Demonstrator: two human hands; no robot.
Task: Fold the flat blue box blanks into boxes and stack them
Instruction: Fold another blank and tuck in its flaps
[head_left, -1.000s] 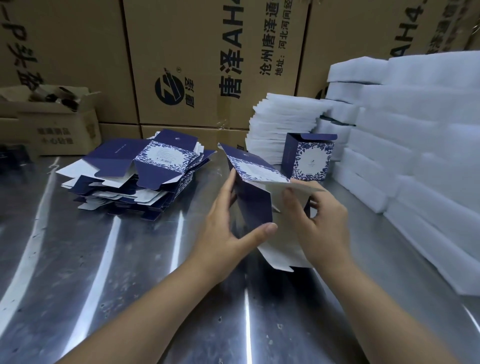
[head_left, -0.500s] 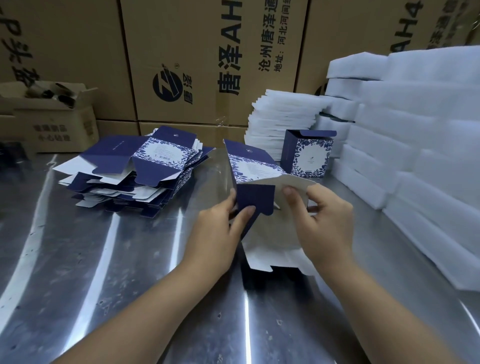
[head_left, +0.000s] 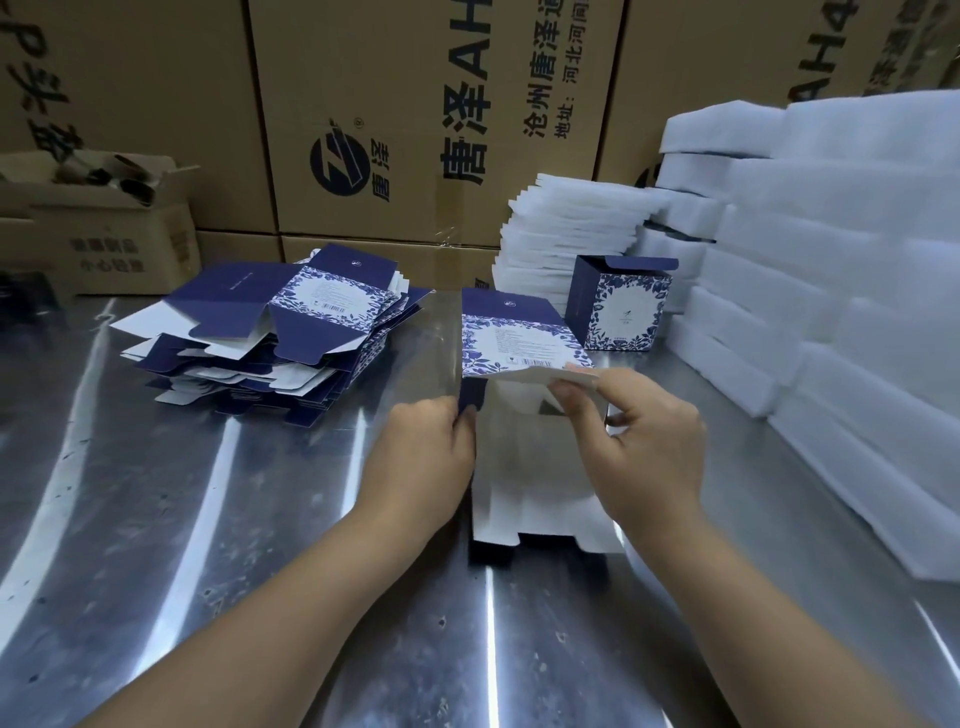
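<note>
While our left hand (head_left: 431, 447) pinched the dark blue side edge of the half-opened blank (head_left: 519, 338), our right hand (head_left: 639, 436) pinched the white top edge of its near panel between thumb and forefinger. The blank stood on the table (head_left: 208, 519) between both hands, with its white inner face toward us and its printed panel tilted away. We judged the step in hand to be squaring the sleeve. To do it well, the two grips should draw apart evenly along the scored creases so that no panel buckles. Only then should the bottom flaps, which rested on the table, be tucked. One finished box (head_left: 621, 306) stood upright beyond, beside the white foam sheets (head_left: 566, 234). The pile of flat blanks (head_left: 280, 332) lay to the left, well apart.
</note>
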